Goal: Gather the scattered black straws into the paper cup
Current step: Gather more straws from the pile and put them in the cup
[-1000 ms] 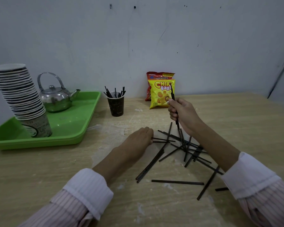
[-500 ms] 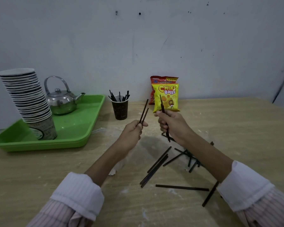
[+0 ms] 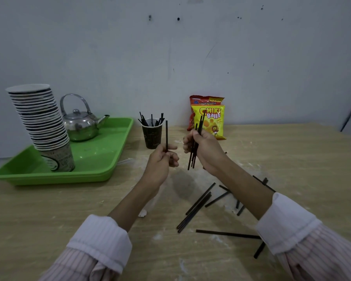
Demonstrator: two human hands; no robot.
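Note:
A dark paper cup (image 3: 152, 135) stands at the back of the wooden table with several black straws sticking out of it. My left hand (image 3: 163, 159) holds one black straw (image 3: 166, 133) upright, just right of the cup. My right hand (image 3: 203, 150) grips a small bundle of black straws (image 3: 193, 157), tilted slightly. The two hands are close together above the table. Several more black straws (image 3: 199, 203) lie scattered on the table below and right of my hands; one long straw (image 3: 227, 233) lies flat near my right sleeve.
A green tray (image 3: 101, 159) at the left carries a tall stack of paper cups (image 3: 43, 122) and a metal kettle (image 3: 80, 123). Two snack bags (image 3: 210, 118) lean against the wall behind my right hand. A white paper scrap (image 3: 142, 213) lies under my left forearm.
My left hand rose from the table with one straw and turned it upright. My right hand lifted and now holds more straws than before. Both hands came nearer the cup.

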